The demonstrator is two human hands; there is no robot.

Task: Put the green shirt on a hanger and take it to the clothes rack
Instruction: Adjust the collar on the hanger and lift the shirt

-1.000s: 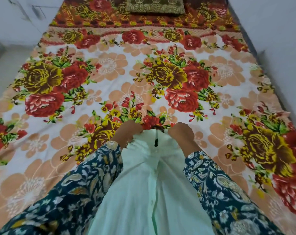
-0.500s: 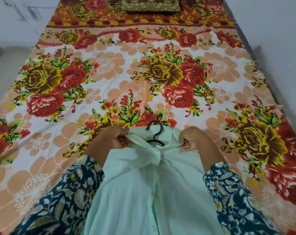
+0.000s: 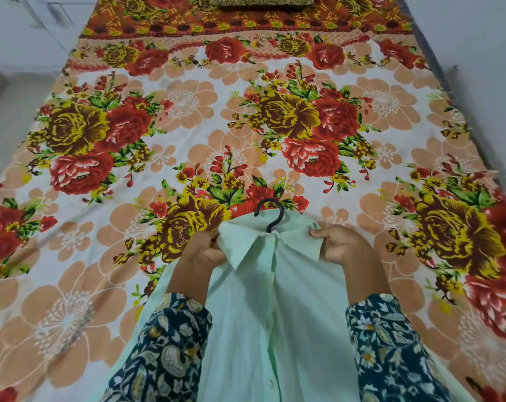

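CHANGE: black hanger hook (image 3: pixel 270 213) now stands clear above the collar (image 3: pixel 246 250); hands have moved apart | LEFT: left hand (image 3: pixel 201 250), fingers curled, pinches the collar | RIGHT: right hand (image 3: pixel 341 248), fingers curled, grips shoulder fabric | SHIRT: green shirt (image 3: pixel 275 329) front-up, middle of the bed's (image 3: pixel 188 126) near edge | MEANING: hanger likely seated; carrying to the clothes rack remains
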